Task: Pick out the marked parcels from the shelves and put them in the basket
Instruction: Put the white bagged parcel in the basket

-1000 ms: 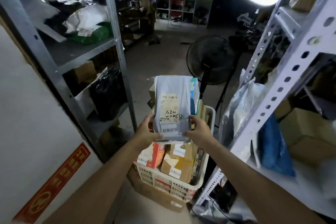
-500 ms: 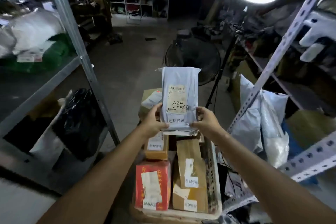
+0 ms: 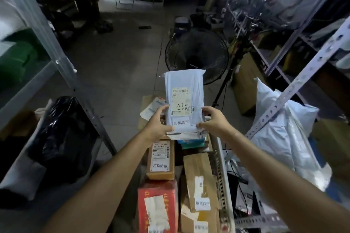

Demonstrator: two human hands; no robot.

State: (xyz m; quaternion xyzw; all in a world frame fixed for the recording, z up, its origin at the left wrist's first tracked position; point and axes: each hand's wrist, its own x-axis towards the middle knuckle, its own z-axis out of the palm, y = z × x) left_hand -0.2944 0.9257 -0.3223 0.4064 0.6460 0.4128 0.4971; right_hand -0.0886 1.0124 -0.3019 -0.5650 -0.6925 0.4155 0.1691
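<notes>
Moved since a second ago: the viewpoint, now nearer and steeper over the basket (image 3: 221, 166), so its packed contents show from above; the ring light sits further right in view; the parcel (image 3: 184, 89) is held as before, label up.

Parcel: grey mailer with printed label, handwritten number and a marked sticker; held above the far end of the basket, over a teal box (image 3: 193, 142); whether it touches what lies below cannot be told.

Left grip (image 3: 158, 126): closed on the parcel's lower left edge, thumb on top.
Right grip (image 3: 214, 122): closed on its lower right edge, thumb on top.

Basket contents: brown box (image 3: 161, 159), red box (image 3: 157, 208), kraft parcel (image 3: 198, 181), each stickered; little free room.

Nearby: fan (image 3: 197, 56) beyond the basket; black bag (image 3: 62, 138) on the left shelf; white bags (image 3: 284, 138) on the right.

Risks, as judged: the mailer is held at its lower end only, so it may flop or slip; laid on an uneven, crowded stack, it may slide over the rim to the floor; it may also cover other stickers.
</notes>
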